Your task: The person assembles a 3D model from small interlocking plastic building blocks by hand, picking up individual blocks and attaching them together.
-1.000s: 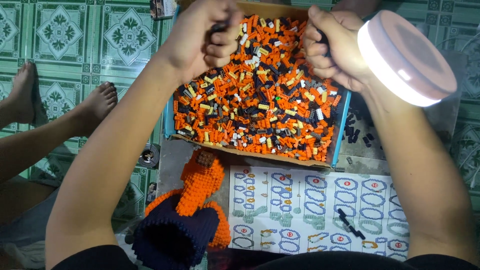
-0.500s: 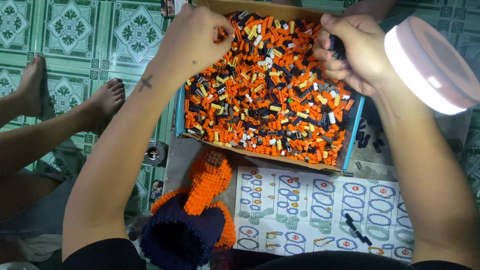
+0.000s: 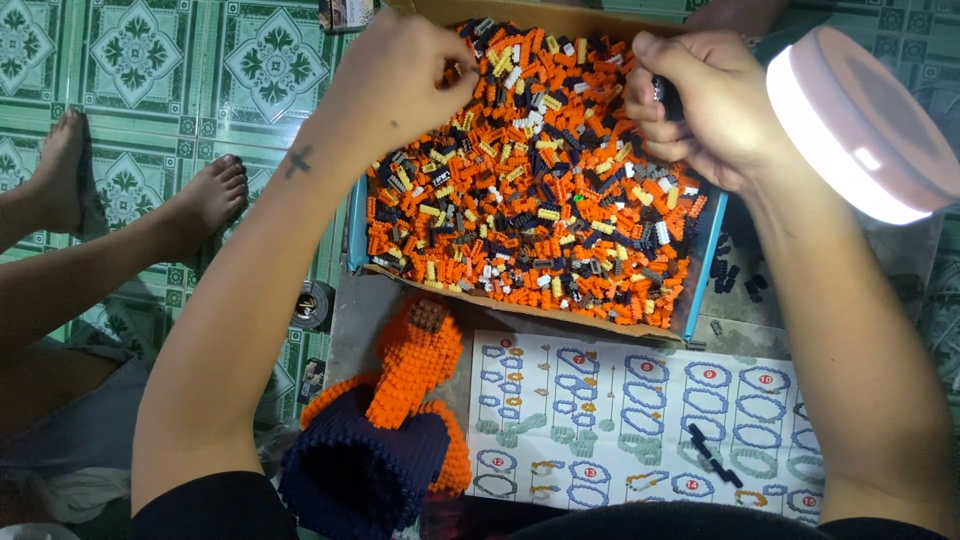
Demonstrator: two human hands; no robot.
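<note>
Both hands (image 3: pixel 400 85) (image 3: pixel 705 105) over brick-filled cardboard box (image 3: pixel 540 310)

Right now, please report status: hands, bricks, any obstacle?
Left hand fingers down in brick tray. Right hand closed on small dark pieces. Round lamp close beside right wrist.

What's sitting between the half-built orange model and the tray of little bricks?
In the head view, only bare grey board shows between the orange model and the tray of bricks; the instruction sheet lies beside the model.
</note>
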